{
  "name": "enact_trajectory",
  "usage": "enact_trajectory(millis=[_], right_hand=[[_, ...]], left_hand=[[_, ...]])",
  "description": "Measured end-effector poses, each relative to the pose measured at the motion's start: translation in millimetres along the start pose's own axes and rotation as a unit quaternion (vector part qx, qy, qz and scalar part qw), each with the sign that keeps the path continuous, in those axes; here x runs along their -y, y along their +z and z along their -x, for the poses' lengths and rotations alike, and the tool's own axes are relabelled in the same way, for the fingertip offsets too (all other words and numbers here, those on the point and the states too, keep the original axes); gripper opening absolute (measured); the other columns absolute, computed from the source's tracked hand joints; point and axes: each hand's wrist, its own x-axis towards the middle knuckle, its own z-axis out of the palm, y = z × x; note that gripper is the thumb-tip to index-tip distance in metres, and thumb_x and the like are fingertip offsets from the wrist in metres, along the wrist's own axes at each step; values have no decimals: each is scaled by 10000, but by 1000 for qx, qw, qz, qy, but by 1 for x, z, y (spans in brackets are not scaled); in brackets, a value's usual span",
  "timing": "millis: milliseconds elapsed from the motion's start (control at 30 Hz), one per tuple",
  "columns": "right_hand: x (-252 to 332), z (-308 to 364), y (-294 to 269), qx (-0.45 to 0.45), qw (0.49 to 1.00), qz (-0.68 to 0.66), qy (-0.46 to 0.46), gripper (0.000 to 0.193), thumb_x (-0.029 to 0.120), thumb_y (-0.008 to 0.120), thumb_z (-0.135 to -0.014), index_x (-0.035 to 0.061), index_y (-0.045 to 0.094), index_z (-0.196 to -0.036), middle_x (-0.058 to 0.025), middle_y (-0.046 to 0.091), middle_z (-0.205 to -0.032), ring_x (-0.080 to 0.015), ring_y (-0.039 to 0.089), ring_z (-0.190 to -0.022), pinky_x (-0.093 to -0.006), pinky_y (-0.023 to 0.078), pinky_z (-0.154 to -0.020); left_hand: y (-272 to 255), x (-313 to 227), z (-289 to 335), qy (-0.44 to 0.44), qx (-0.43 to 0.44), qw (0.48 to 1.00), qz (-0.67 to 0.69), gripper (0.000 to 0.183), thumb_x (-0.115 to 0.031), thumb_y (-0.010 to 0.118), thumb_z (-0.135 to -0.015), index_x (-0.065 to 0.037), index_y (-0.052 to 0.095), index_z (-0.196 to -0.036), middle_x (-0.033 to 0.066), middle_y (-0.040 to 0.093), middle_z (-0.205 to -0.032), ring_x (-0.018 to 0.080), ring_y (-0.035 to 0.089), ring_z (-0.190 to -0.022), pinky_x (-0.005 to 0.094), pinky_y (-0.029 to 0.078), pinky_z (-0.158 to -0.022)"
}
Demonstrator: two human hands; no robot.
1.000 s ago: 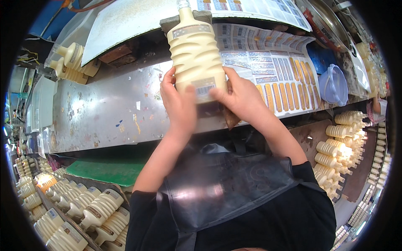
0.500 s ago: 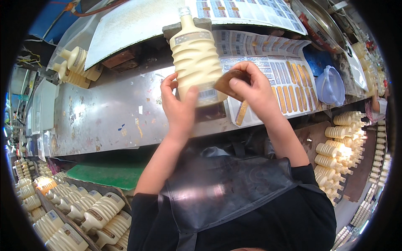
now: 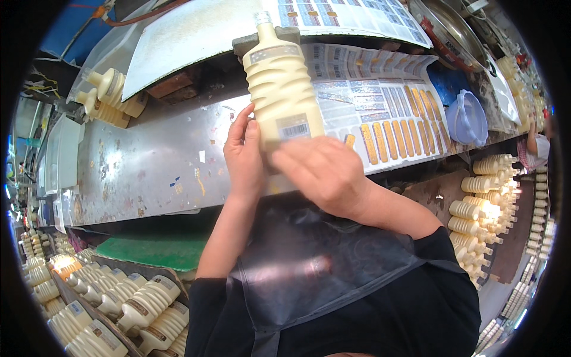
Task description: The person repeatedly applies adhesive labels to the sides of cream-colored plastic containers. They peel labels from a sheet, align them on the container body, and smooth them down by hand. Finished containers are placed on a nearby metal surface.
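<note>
A cream bottle with wavy ridges lies neck away from me, its shoulder near a grey block. One label is on its upper part, and a barcode label is on its lower front. My left hand holds the bottle's lower left side, thumb in front and fingers along the edge. Across the base lies my right hand, blurred by motion, its fingers pointing left just below the barcode label. Whatever is under that palm is hidden; the brown flat pad seen earlier does not show.
Sheets of gold and silver labels lie right of the bottle, beside a lilac plastic basket. The metal worktop stretches left, where a few bottles lie. Crated bottles stand lower left, more bottles at right.
My right hand has swept left and down, from the bottle's right edge onto its base. The brown pad it held is out of sight. My left hand stays at the bottle's side.
</note>
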Motion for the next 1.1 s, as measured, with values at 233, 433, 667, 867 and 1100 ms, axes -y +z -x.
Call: enact_trajectory(millis=[233,433,667,867,1100], right_hand=[[7,-8,10,-2,997,-34,64,263,30,684,-817,10,702,-1079,-129,691,-969,-306,698,-826,-378,565,-753],[-6,-1,21,-44,958,-152,239,278,-2,596,-905,-13,610,-1182,-215,631,-1026,-421,626,-965,-466,518,-863],[-31,12,24,-103,944,-91,300,341,15,561,-937,4,551,-1277,-224,595,-1190,-432,595,-1103,-487,495,-958],[-34,9,17,-112,932,-122,322,333,10,578,-964,-7,554,-1296,-211,601,-1197,-391,608,-1094,-430,504,-960],[-47,-7,10,-73,960,-80,259,335,-20,646,-923,-3,595,-1254,-211,642,-1145,-388,643,-1030,-415,535,-895]], left_hand=[[0,-5,2,-39,22,997,66,405,-142,463,-1113,-11,525,-1492,135,656,-1326,176,639,-1185,339,520,-1022],[12,6,13,147,-12,923,-355,727,-329,650,-925,9,404,-1520,254,468,-1409,402,418,-1330,500,317,-1159],[11,12,11,152,-5,926,-347,807,-363,668,-907,38,340,-1526,265,458,-1415,411,430,-1318,524,324,-1150],[8,15,11,128,-7,937,-325,826,-364,686,-902,50,335,-1524,272,458,-1404,416,443,-1307,528,334,-1143],[-11,7,11,122,75,906,-397,883,-358,776,-820,43,385,-1503,252,491,-1378,416,451,-1295,528,338,-1138]])
